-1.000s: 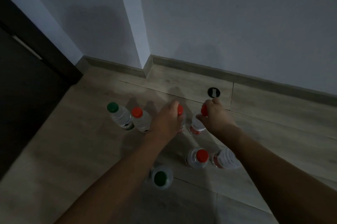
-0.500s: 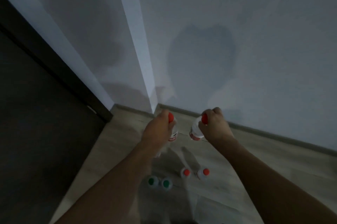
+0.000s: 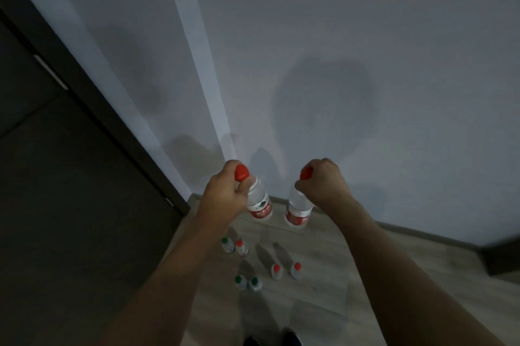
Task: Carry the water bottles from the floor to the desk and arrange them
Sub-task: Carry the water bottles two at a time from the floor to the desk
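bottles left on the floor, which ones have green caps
Three of six: the far-left green-capped bottle beside a red-capped bottle, and the nearest green-capped pair. The other pair has red caps.

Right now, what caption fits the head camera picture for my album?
Each hand, left and right, lifts a red-capped bottle; six bottles wait on the floor.

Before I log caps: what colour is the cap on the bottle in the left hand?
Red, on the left hand's bottle, seen in the head view.
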A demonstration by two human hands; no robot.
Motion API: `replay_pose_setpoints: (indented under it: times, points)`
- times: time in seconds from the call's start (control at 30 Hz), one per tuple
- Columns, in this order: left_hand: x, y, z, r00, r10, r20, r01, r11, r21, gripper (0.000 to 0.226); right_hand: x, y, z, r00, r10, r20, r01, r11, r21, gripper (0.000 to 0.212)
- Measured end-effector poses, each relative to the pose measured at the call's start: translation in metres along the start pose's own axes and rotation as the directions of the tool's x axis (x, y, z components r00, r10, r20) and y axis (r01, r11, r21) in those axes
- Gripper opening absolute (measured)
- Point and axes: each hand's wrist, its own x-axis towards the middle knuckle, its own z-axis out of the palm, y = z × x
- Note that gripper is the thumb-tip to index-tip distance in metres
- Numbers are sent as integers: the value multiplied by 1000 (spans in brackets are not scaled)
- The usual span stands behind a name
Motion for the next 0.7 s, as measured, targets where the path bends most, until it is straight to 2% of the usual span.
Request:
replay_pose_setpoints:
  times: [0.13, 0.27, 0.47, 0.7]
  points:
    - [-18, 8, 2, 1000, -24, 8, 24, 999, -30, 31, -17, 12, -15, 999, 34, 4, -34, 999, 13, 26]
    - [-12, 18, 9, 999, 43, 5, -43, 999, 29, 25, -33, 23, -24, 997, 74, -36, -73, 997, 32, 26]
    - [9, 39, 29, 987, 150, 62, -152, 988, 35, 28, -58, 33, -40, 969, 163, -185, -142, 982, 123, 21]
    - [13, 67, 62, 940, 309, 146, -313, 950, 5, 30, -94, 64, -56, 881, 297, -367, -246, 952, 180, 22]
